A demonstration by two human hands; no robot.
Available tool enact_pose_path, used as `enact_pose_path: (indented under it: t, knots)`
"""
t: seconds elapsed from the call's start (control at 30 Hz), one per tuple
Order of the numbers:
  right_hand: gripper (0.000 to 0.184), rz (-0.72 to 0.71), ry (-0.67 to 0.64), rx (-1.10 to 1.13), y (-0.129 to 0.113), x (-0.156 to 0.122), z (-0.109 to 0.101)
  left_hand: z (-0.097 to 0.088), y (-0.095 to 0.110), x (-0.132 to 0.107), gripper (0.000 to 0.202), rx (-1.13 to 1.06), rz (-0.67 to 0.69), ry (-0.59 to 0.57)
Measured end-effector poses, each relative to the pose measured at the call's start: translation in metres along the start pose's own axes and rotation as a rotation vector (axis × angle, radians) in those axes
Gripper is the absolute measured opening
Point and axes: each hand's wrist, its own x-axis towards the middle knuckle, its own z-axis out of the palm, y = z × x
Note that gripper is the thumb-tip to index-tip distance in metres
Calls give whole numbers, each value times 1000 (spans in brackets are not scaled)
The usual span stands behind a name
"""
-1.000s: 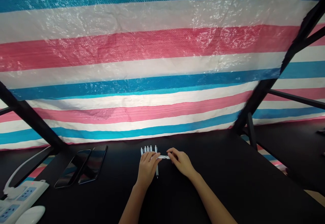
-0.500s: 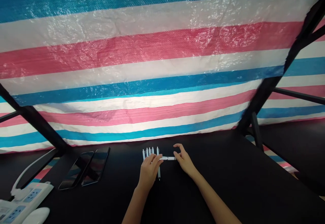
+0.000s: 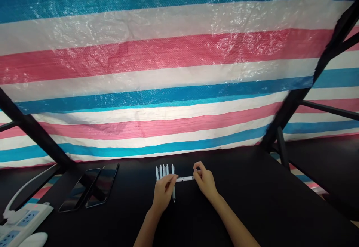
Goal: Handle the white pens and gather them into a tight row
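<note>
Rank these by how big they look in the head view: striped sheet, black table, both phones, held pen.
1. Striped sheet
2. Black table
3. Left phone and right phone, too alike to rank
4. Held pen

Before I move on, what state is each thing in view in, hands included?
Left hand: pinching the held pen.
Right hand: at the pen's right end, fingers bent; grip unclear.
Held pen: crosswise to the others.
Five other pens: lying side by side, partly hidden.
Two phones: flat, screens dark with reflections.
Power strip: plug inserted.
Striped sheet: hanging, creased.
</note>
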Motion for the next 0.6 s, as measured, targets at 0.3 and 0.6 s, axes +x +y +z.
enact_pose_path:
  t: [0.3,0.6]
  knots:
    - [23,-142,10,47,-1,-8,11,-9,-2,8,39,-369,-283,173]
    - [42,5,-297,52,-7,-3,1,-7,-4,8,38,-412,-311,190]
